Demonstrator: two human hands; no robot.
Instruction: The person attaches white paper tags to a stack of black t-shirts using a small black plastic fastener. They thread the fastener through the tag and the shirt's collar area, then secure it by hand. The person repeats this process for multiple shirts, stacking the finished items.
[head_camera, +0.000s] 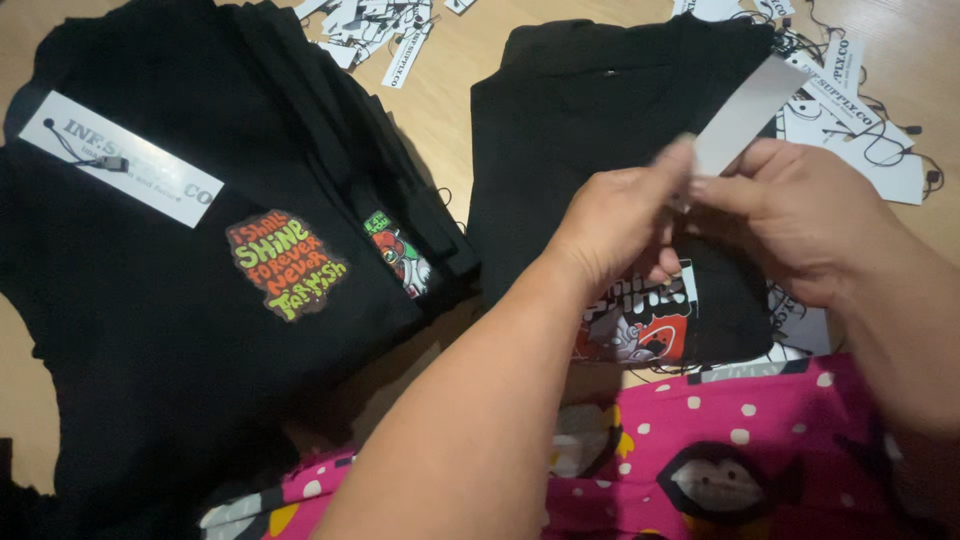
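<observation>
Both my hands meet over a black garment (590, 110) spread on a wooden floor. My left hand (620, 220) and my right hand (790, 215) pinch a long white paper hang tag (745, 112) between their fingertips; the tag sticks up and to the right. Beneath the hands, the garment shows a red, white and black printed patch (650, 320), partly hidden by my left wrist.
A stack of folded black garments (150, 330) lies at left, with an orange and green patch (288, 265) and a white tag (120, 158) on top. Loose white tags with black strings (860, 130) lie at the right and at the top. Pink spotted fabric (760, 450) covers my lap.
</observation>
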